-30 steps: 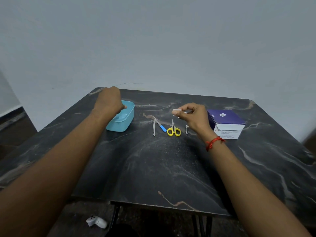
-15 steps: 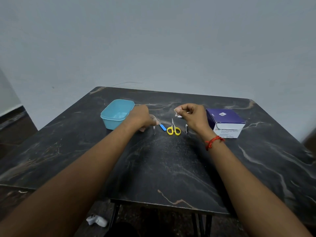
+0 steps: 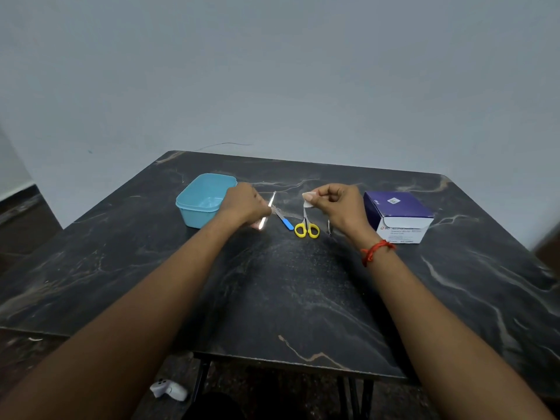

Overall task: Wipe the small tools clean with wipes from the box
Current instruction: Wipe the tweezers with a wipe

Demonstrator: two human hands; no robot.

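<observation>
Black marble-look table point(image 3: 303, 298) against a plain grey wall point(image 3: 272, 71). Left hand point(image 3: 245, 204) grips a slim metal tool point(image 3: 269, 211), kinda blurry. Right hand point(image 3: 339, 204) pinches a small white wipe point(image 3: 308, 201). Yellow scissors point(image 3: 307, 228) lie between the hands, and the purple box point(image 3: 397, 216) sits just right of the right hand.

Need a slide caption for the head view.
Left hand holds a slim metal tool; right hand pinches a small white wipe over the dark table.
</observation>
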